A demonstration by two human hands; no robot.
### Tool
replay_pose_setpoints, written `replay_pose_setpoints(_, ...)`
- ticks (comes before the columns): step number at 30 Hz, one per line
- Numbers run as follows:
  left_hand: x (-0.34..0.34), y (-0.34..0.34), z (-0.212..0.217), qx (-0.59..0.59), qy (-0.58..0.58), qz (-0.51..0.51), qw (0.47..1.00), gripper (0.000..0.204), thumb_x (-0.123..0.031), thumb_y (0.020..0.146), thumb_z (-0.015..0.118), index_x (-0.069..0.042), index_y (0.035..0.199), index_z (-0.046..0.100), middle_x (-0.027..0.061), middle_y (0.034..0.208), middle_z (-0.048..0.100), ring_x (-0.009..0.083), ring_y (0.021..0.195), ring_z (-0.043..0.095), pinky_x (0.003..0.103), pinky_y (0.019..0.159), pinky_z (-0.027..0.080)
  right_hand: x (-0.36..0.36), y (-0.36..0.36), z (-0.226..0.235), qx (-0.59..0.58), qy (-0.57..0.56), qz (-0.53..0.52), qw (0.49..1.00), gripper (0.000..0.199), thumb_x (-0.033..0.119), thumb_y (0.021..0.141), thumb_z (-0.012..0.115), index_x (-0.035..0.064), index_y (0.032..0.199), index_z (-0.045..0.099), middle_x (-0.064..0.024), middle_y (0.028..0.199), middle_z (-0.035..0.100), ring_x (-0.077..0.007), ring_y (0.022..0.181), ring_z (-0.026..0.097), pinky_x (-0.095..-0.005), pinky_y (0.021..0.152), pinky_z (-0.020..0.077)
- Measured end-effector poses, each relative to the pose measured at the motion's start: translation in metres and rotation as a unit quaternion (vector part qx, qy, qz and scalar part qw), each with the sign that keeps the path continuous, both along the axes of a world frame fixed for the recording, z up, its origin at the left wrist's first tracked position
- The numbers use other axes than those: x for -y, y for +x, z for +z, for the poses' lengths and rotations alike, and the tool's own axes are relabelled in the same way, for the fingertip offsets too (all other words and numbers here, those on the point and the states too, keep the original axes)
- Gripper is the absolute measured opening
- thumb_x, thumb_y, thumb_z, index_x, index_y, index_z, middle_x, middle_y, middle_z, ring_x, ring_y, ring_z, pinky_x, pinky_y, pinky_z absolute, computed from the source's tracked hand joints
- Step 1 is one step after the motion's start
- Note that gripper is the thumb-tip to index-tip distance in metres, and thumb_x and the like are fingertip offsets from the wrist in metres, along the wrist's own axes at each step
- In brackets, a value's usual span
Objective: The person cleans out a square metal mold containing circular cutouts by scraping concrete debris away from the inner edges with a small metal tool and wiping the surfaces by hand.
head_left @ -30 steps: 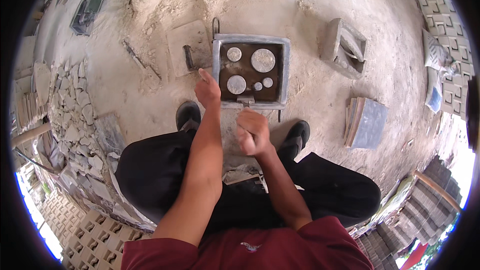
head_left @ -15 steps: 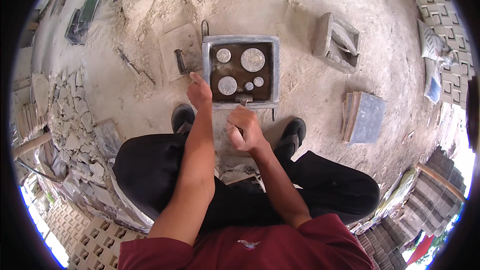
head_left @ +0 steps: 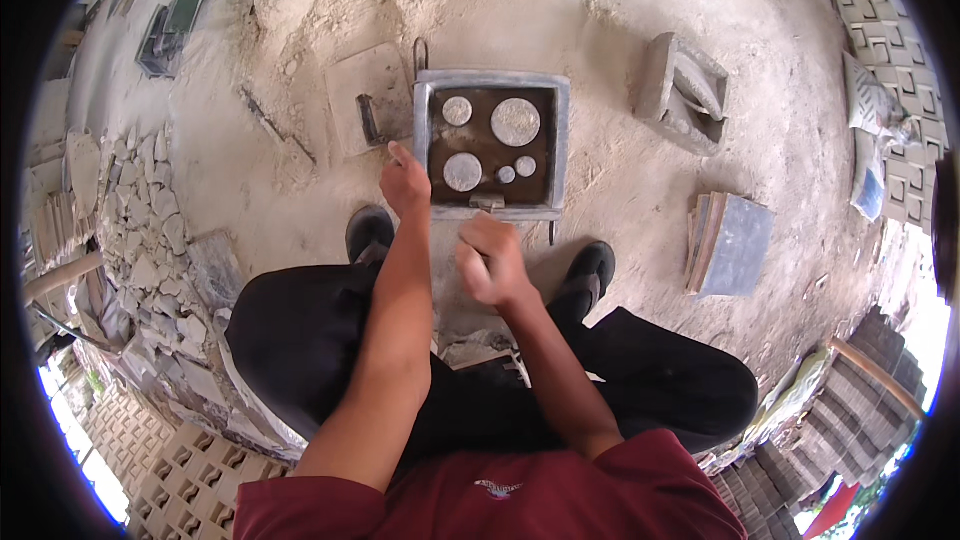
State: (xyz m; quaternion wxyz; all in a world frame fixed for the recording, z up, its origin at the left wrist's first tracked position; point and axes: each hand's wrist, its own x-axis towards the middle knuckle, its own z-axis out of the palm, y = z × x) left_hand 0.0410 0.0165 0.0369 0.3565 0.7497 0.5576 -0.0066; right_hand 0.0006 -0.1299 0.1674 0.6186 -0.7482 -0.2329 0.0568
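A square grey metal mould frame (head_left: pixel 561 140) lies on the sandy ground in front of me. Its brown bed holds several pale round discs, the largest one (head_left: pixel 515 122) at the far right. My left hand (head_left: pixel 405 188) is at the frame's near-left corner, fingers laid against the left wall. My right hand (head_left: pixel 490 262) hovers just before the frame's near edge, curled and blurred; I see nothing in it. My black shoes (head_left: pixel 369 231) stand either side of the frame's near edge.
A flat slab (head_left: pixel 352 90) lies left of the frame and a second grey mould (head_left: pixel 685 90) to the right. Grey tiles are stacked (head_left: pixel 732 245) at right. Broken stone pieces (head_left: pixel 140 230) lie at left, patterned blocks (head_left: pixel 170 470) at lower left.
My left hand stays at the frame's near-left corner. My right hand has shifted slightly in front of the frame and is now blurred.
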Motion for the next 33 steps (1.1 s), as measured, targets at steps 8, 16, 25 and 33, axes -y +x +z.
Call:
replay_pose_setpoints(8,0.0,0.003,0.006,-0.014,-0.022,0.005,1.0,0.07,-0.052,0.091,0.026,0.005,0.088,0.066,0.0279,0.09,0.062,0.0451,0.091,0.057,0.05,0.083,0.043,-0.024,-0.005,0.012,-0.009,-0.005,-0.001,1.0,0.01,0.009,0.063,0.054,0.0043,0.057,0.047,-0.0147,0.054,0.048,-0.0328,0.049,0.042,-0.0392,0.052,0.0341)
replay_pose_setpoints(16,0.0,-0.002,-0.005,0.009,-0.005,0.002,1.0,0.068,-0.05,0.092,0.027,0.004,0.084,0.067,0.028,0.086,0.063,0.0442,0.086,0.059,0.05,0.079,0.046,0.01,0.035,-0.001,-0.196,0.142,-0.068,0.968,0.024,0.007,0.077,0.039,-0.0024,0.054,0.039,-0.0054,0.05,0.04,-0.011,0.048,0.036,-0.0298,0.043,0.0262)
replay_pose_setpoints(25,-0.001,-0.002,-0.003,0.019,-0.04,-0.003,0.999,0.067,-0.051,0.09,0.027,0.002,0.087,0.067,0.0238,0.09,0.064,0.043,0.09,0.059,0.05,0.08,0.044,0.017,0.025,0.002,-0.114,-0.027,-0.077,0.99,0.026,0.011,0.073,0.038,0.0022,0.048,0.035,-0.0016,0.045,0.035,-0.0091,0.039,0.028,-0.0279,0.041,0.022)
replay_pose_setpoints(33,0.003,0.002,0.003,0.019,-0.057,-0.008,0.998,0.067,-0.051,0.091,0.027,0.003,0.086,0.067,0.025,0.088,0.064,0.0428,0.088,0.059,0.05,0.081,0.045,0.041,0.034,-0.02,-0.113,0.167,-0.123,0.972,0.031,0.012,0.078,0.036,0.0072,0.049,0.029,0.0003,0.047,0.026,-0.0096,0.041,0.019,-0.0275,0.041,0.0176)
